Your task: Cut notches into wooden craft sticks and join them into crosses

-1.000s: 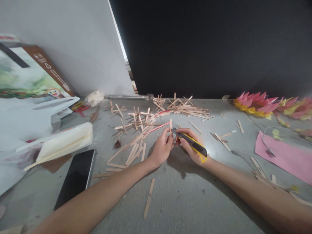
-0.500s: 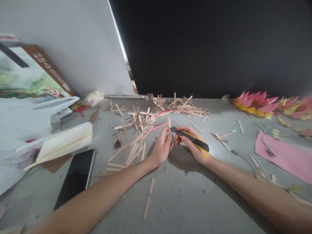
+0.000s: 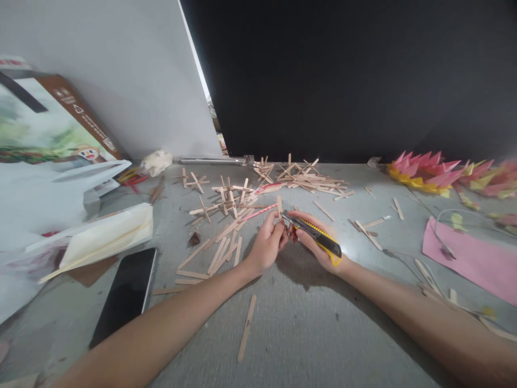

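Note:
My left hand (image 3: 267,243) pinches a short wooden craft stick (image 3: 279,207) upright, just above the grey table (image 3: 307,323). My right hand (image 3: 319,242) grips a black and yellow utility knife (image 3: 313,232), its tip touching the lower part of the stick, right next to my left fingers. Both hands meet at the table's middle, in front of scattered loose sticks (image 3: 220,250) and glued stick crosses (image 3: 228,196).
A black phone (image 3: 127,293) lies at the near left beside a folded cream sheet (image 3: 105,234) and a printed box (image 3: 52,121). Pink and yellow folded paper shapes (image 3: 440,172) and a pink sheet (image 3: 472,258) sit at the right. One stick (image 3: 247,327) lies near me.
My hands shifted slightly left and away, and the stick moved with them. The knife's handle tilted up and then dropped back, with its tip staying at the stick.

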Available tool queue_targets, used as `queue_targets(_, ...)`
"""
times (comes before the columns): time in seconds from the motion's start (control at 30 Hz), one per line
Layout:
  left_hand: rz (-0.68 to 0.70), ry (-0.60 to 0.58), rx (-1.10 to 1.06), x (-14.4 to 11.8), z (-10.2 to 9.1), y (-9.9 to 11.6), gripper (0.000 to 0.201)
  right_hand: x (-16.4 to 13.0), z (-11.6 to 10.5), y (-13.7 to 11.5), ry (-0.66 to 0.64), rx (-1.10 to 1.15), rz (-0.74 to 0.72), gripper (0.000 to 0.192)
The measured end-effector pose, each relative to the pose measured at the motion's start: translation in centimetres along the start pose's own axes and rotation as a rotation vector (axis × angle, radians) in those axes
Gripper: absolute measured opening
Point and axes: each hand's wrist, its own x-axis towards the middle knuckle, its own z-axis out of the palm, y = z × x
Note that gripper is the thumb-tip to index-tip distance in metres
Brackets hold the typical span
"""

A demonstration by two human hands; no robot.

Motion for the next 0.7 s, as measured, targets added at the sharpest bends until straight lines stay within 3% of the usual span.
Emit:
queue_targets(0.47,-0.001,-0.003,-0.07,0.02,-0.07,0.33,0.029,-0.04,0.25,0.35,0.003,-0.097,-0.04,0.044)
queue_targets(0.7,0.006,-0.027,-0.084,0.12,-0.18,0.21,0.031,0.1,-0.15,0.57,-0.015,0.064,-0.004,0.043)
